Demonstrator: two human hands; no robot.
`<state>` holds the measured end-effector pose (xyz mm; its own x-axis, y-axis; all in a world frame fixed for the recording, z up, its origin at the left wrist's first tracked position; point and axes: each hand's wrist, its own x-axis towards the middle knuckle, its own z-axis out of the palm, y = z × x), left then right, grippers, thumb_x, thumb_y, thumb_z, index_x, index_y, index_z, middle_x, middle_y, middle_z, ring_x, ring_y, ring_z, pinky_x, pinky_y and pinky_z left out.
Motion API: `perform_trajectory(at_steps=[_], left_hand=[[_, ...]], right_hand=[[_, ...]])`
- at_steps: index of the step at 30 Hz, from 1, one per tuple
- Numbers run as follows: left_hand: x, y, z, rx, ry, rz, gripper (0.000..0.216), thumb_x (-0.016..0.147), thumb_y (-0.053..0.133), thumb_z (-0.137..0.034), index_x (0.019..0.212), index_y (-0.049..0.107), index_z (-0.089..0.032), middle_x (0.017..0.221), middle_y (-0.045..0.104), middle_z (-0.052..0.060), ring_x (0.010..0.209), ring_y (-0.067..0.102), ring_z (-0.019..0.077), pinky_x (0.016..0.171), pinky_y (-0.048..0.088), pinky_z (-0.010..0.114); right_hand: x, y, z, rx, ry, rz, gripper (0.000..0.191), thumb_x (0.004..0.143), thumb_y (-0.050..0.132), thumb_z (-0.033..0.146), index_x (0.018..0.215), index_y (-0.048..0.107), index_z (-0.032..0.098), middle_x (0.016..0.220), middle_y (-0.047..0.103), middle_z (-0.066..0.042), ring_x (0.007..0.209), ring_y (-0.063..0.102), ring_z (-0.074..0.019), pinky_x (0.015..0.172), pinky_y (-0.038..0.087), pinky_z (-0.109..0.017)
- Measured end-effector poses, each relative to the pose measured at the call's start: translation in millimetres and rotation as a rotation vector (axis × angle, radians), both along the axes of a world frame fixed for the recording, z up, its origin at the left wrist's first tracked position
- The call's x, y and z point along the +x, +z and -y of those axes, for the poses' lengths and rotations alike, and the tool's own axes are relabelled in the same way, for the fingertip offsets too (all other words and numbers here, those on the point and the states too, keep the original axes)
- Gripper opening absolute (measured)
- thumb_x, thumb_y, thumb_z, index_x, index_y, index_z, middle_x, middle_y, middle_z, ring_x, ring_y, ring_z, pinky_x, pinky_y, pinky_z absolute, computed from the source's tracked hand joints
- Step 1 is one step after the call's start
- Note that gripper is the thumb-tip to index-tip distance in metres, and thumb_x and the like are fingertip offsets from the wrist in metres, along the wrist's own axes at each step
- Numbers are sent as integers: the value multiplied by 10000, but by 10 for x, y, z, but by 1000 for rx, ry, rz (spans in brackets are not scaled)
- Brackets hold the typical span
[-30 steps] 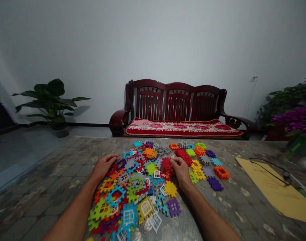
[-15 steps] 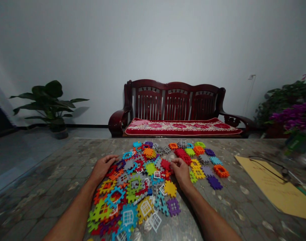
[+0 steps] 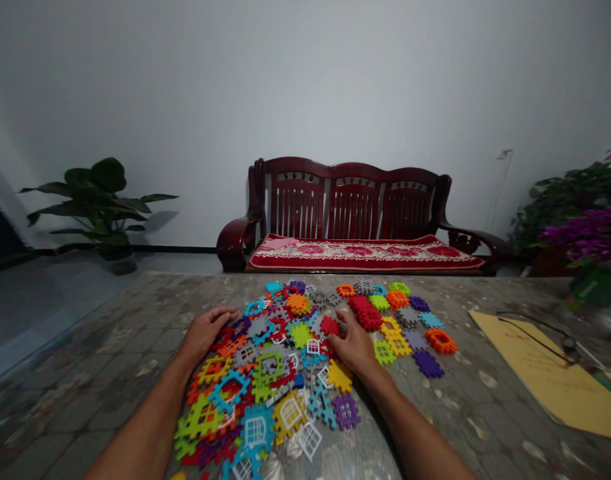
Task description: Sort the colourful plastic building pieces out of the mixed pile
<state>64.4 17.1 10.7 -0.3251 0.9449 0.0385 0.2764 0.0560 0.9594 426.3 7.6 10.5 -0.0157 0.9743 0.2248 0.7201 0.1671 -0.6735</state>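
A pile of colourful toothed plastic building blocks covers the middle of the table. My left hand [image 3: 207, 332] rests at the pile's left edge, fingers loosely stretched out and nothing visible in them. Close to it lie an orange block [image 3: 234, 344] and a dark purple block [image 3: 241, 327]. At the right side of the pile is my right hand [image 3: 354, 341], its thumb and forefinger spread apart beside a red block [image 3: 329, 325]. Just below that hand sits a yellow block [image 3: 340, 376]. White window pieces [image 3: 313, 347] lie among the blocks.
Right of my right hand, blocks such as a purple one [image 3: 428, 364] and an orange one [image 3: 441, 341] lie spread in rough rows. Farther right are a yellow paper [image 3: 540, 373] and glasses [image 3: 535, 333]. A wooden bench [image 3: 355, 200] stands behind the table.
My right hand has shifted slightly left, and its thumb and forefinger have spread apart near the red block. My left hand has stayed almost still.
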Motion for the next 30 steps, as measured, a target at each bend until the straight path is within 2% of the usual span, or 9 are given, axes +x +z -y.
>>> perform_trajectory(at_steps=[2,9,16,19,24,30], left_hand=[[6,6,-4,-3,7,-2,374,615,696,-451,870,725,-179,832,794,60,852,728,256,792,556,347],[9,16,-1,-1,-32,-50,386,610,688,-462,872,737,-183,872,791,67,867,721,266,828,544,367],[-9,6,-7,4,-62,-83,443,625,668,-502,912,738,-172,943,783,83,881,713,273,824,540,376],[-2,10,-6,-1,-55,-94,443,621,671,-506,910,740,-176,944,783,76,884,711,271,827,538,370],[-8,-6,-15,14,-62,-88,446,615,681,-511,908,746,-182,931,784,77,882,710,276,819,539,375],[-16,-18,-26,3,-68,-81,464,607,687,-521,915,746,-178,943,781,85,870,710,273,811,540,370]], right_hand=[[-16,29,14,-7,12,59,572,760,608,322,1317,518,230,1237,643,-70,1091,616,-240,921,456,-348],[-65,43,66,24,-54,125,569,807,590,404,1329,492,202,1255,613,-99,1125,588,-256,928,441,-337],[-57,120,123,31,-43,199,434,870,511,400,1256,567,210,1227,626,-93,1104,597,-235,911,441,-327],[-45,165,133,15,-26,213,467,821,530,328,1276,558,226,1293,597,-70,1129,591,-240,917,450,-344],[1,160,100,10,69,207,640,684,549,165,1315,527,265,1358,566,-30,1182,561,-222,974,429,-337],[30,164,81,19,141,237,579,707,552,178,1276,558,284,1322,595,-20,1163,574,-222,965,437,-338]])
